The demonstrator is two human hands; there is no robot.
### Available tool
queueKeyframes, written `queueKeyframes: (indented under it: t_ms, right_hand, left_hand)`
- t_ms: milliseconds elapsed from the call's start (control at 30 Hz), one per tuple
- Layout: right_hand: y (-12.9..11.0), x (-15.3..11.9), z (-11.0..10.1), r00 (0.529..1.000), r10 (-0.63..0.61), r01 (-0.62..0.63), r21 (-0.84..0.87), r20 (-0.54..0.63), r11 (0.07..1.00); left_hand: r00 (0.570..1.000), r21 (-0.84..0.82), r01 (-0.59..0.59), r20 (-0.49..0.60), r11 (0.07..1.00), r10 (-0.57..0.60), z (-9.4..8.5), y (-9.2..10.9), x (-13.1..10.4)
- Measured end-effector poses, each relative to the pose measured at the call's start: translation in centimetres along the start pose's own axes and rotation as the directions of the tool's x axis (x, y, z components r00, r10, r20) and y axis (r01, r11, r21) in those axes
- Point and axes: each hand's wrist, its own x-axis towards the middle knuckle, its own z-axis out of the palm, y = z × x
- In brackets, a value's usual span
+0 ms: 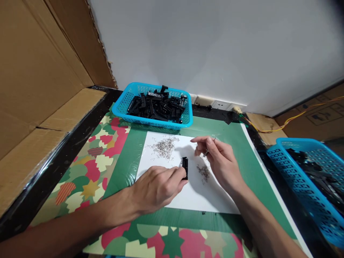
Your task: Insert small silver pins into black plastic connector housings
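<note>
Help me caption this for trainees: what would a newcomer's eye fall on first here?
Probably the bright blue perforated plastic basket by the white wall, heaped with glossy black parts. Then the small oblong black piece in the left hand, over the white paper sheet. A larger pile of tiny thin metallic bits lies on that sheet beyond and left of the piece, a smaller pile to its right.

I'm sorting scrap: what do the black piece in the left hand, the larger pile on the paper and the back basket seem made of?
Black piece: probably plastic, smooth with a slight sheen and crisp edges.
Larger pile: likely thin metal wire, judging by the silvery-brown glints.
Back basket: most likely moulded plastic, glossy blue, with regular holes through its wall.
</note>
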Motion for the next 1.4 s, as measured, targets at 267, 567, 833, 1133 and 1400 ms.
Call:
queueKeyframes:
  t_ms: [267, 567, 833, 1133, 1400]
  right_hand:
    - [1.2, 0.4, 3.2, 0.994, 0.025, -0.055, 0.286, 0.109, 0.957]
    - [1.5, 0.4, 3.6, 0.991, 0.042, -0.078, 0.299, 0.127, 0.951]
    - [1.1, 0.4, 3.7, 0.991, 0.041, -0.068, 0.227, 0.125, 0.971]
    - [1.2, 0.4, 3.6, 0.993, 0.017, -0.048, 0.262, 0.117, 0.964]
    - [1.2, 0.5, 3.8, 0.992, 0.030, -0.063, 0.269, 0.125, 0.961]
  left_hand:
    - [1.000, 0.003, -0.003, -0.002, 1.000, 0.003, -0.2, 0.1, 0.1]
    - [1.000, 0.016, -0.009, 0.020, 1.000, 0.009, -0.2, 0.0, 0.1]
    - [1.000, 0.008, -0.007, 0.023, 1.000, 0.007, -0.1, 0.0, 0.1]
    - [1.000, -0.059, 0.022, 0.017, 0.998, -0.021, -0.1, 0.2, 0.2]
    - [0.997, -0.100, 0.073, 0.022, 0.992, -0.071, -0.1, 0.7, 0.2]
